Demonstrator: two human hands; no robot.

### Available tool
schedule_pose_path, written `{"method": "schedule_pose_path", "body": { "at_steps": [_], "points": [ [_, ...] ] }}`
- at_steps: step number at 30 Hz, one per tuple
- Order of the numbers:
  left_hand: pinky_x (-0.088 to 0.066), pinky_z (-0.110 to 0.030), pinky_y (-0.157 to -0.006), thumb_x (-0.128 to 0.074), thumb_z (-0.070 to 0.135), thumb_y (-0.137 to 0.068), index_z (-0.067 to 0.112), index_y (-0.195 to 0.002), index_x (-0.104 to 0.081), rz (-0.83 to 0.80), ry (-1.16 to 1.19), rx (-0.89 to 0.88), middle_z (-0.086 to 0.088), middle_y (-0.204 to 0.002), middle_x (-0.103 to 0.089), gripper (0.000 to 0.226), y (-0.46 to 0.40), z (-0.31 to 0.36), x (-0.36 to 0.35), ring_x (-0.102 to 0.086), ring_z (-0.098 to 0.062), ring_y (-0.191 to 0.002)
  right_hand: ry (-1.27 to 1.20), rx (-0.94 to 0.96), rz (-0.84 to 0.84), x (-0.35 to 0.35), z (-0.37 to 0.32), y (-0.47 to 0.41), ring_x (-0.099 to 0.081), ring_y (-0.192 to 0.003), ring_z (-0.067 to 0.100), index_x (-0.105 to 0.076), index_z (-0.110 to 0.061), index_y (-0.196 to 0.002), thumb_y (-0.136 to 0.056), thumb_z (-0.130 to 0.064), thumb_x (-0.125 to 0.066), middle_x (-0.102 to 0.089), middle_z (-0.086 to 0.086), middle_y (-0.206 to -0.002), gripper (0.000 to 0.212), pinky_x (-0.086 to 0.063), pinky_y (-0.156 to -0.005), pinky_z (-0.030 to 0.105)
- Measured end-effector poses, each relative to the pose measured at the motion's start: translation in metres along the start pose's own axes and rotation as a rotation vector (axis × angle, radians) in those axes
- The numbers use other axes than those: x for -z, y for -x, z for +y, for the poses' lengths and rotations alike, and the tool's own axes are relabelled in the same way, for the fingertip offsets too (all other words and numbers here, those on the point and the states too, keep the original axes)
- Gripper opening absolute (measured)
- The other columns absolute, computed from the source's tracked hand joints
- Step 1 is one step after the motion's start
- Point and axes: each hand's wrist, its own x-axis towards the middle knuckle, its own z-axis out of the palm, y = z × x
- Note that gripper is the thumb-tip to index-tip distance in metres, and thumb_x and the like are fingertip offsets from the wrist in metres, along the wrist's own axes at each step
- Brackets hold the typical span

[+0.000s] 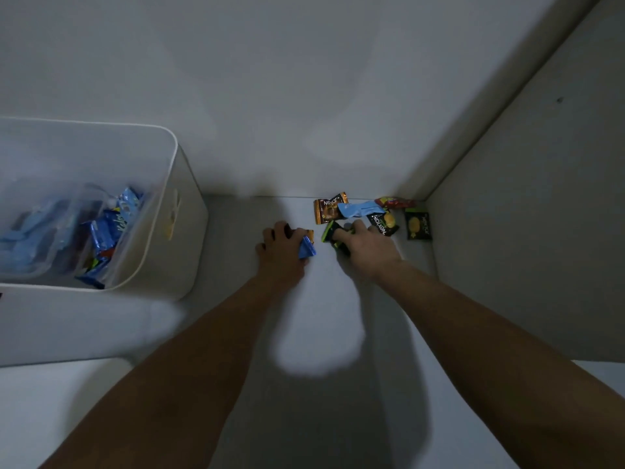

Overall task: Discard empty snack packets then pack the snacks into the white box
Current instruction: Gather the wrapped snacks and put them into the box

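Dim room, plain pale walls meeting in a corner at the right. The surface was a smooth white bench [324,316], lit unevenly, with the person's arms throwing soft shadows across it.

White box [182,211] stood at the left on the bench, well apart from the loose snacks. Inside it: several blue snack packets [105,231] and what looked like clear plastic, details blurred.

Left hand [282,248] lay palm down on the bench, fingers clenched around a blue packet [307,248], an orange edge showing beside it.

Right hand [367,243] reached into the corner pile, fingers grasping a green-and-black packet [333,233].

Remaining snacks sat against the back wall: a brown Nextar packet [328,208], a light blue packet [360,209] overlapping it, a red packet [395,202] behind, a black Nextar packet with a yellow picture [384,224] just beside the right hand, and another black packet [418,226] nearest the side wall.
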Motion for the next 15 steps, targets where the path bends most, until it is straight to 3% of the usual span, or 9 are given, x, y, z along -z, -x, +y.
{"method": "schedule_pose_path", "body": {
  "at_steps": [5, 9, 15],
  "points": [
    [-0.039, -0.034, -0.068, -0.062, 0.018, -0.083, 0.018, -0.121, -0.049, -0.007, 0.021, -0.032, -0.012, -0.121, -0.041, 0.04, 0.014, 0.002, 0.003, -0.037, -0.029, -0.113, -0.145, -0.058, 0.02, -0.015, -0.004, 0.009, -0.055, -0.104, 0.037, -0.046, -0.027, -0.126, -0.09, -0.034, -0.054, -0.048, 0.014, -0.123, 0.038, -0.051, -0.08, 0.042],
    [-0.034, -0.028, -0.069, -0.06, 0.009, -0.082, 0.012, -0.116, -0.054, -0.036, 0.137, -0.067, -0.015, -0.111, -0.047, 0.034, 0.031, -0.001, 0.003, -0.043, -0.029, -0.106, -0.167, -0.096, -0.018, -0.018, -0.01, 0.019, -0.059, -0.097, 0.035, -0.045, -0.029, -0.124, -0.086, -0.036, -0.059, -0.05, 0.012, -0.116, 0.041, -0.051, -0.076, 0.039],
    [-0.03, -0.026, -0.063, -0.067, 0.005, -0.074, 0.006, -0.092, -0.062, -0.06, 0.205, -0.105, -0.011, -0.084, -0.049, 0.019, 0.045, -0.012, 0.025, -0.052, -0.027, -0.081, -0.316, -0.144, -0.034, 0.001, -0.018, 0.03, -0.055, -0.098, 0.03, -0.053, -0.027, -0.117, -0.079, -0.039, -0.07, -0.052, 0.009, -0.108, 0.043, -0.044, -0.076, 0.034]
  ]
}}
